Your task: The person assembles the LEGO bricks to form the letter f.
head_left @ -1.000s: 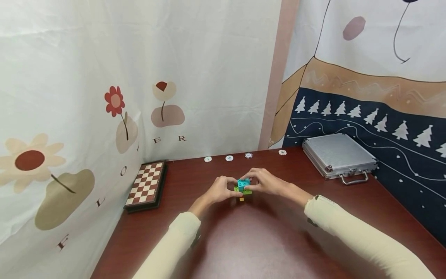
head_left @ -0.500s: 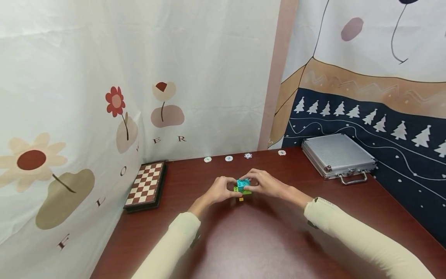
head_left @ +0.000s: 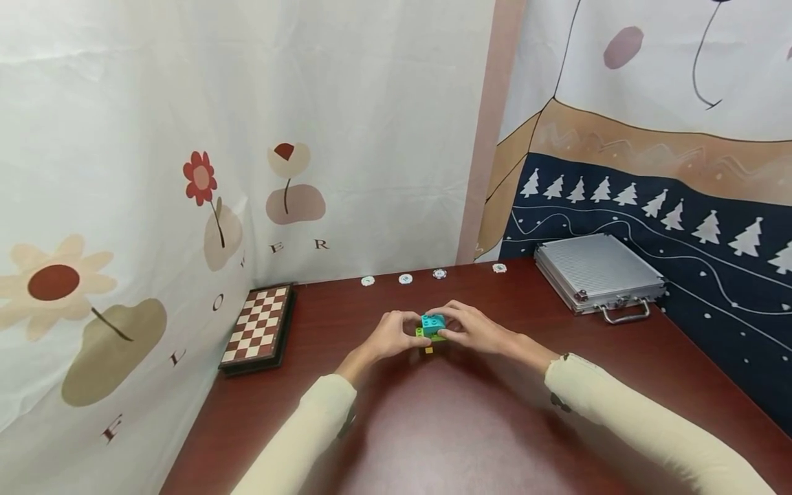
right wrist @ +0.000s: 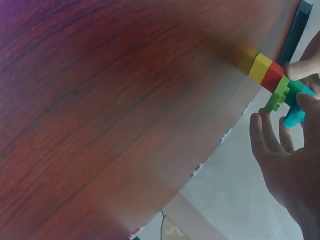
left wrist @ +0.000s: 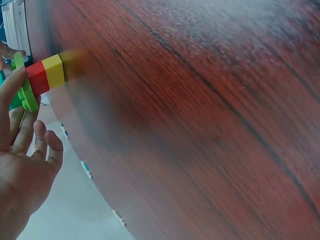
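A small stack of toy building bricks stands on the dark red table between both hands. In the left wrist view, a yellow brick [left wrist: 54,71] is at its base, a red brick [left wrist: 38,78] comes above, then a flat lime-green brick [left wrist: 27,91]. My left hand [head_left: 386,337] pinches the lime-green brick between thumb and fingers. On top, my right hand [head_left: 475,328] grips a turquoise brick [head_left: 432,324] with thumb and fingertips. A darker teal-green brick [right wrist: 295,89] shows between lime-green and turquoise in the right wrist view, partly covered by fingers.
A chessboard box [head_left: 258,326] lies at the table's left edge. At the back right sits a silver case [head_left: 599,271] with its handle facing forward. Several poker chips, one of them a white chip [head_left: 405,279], line the back edge before the curtain [head_left: 383,137].
My right hand has shifted very slightly, and the turquoise brick has turned a little with it. My left hand stays on the lime-green brick. The head view has drifted slightly.
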Demonstrator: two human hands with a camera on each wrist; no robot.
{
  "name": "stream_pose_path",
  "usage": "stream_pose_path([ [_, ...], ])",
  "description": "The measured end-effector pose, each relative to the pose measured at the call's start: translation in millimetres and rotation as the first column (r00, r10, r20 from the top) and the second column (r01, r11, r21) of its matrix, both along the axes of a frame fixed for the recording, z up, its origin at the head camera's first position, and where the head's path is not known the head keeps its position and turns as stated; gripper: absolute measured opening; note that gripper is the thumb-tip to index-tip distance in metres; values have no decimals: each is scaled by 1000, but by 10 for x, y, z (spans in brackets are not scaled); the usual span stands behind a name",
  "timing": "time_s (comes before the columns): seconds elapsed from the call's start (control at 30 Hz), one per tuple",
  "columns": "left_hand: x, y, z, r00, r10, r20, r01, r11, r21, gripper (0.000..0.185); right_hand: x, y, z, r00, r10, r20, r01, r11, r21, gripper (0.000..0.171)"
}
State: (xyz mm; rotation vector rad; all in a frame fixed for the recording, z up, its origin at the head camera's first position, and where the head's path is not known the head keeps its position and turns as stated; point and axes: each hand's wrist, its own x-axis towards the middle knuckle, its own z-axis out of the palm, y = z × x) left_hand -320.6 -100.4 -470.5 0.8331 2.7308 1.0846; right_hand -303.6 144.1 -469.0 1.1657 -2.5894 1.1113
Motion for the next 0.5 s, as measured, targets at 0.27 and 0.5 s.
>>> stream_pose_path([
  [0.27, -26, 101, -24, 1000, -5, 18, 3, 997, 76, 53, -91, 101, -10, 997, -29, 78, 31, 999, -21, 47],
  [0.5, -43, 163, -120, 1000, 10, -7, -9, 991, 135, 57, -189, 143, -70, 964, -84, 252, 101, 993, -58, 34],
])
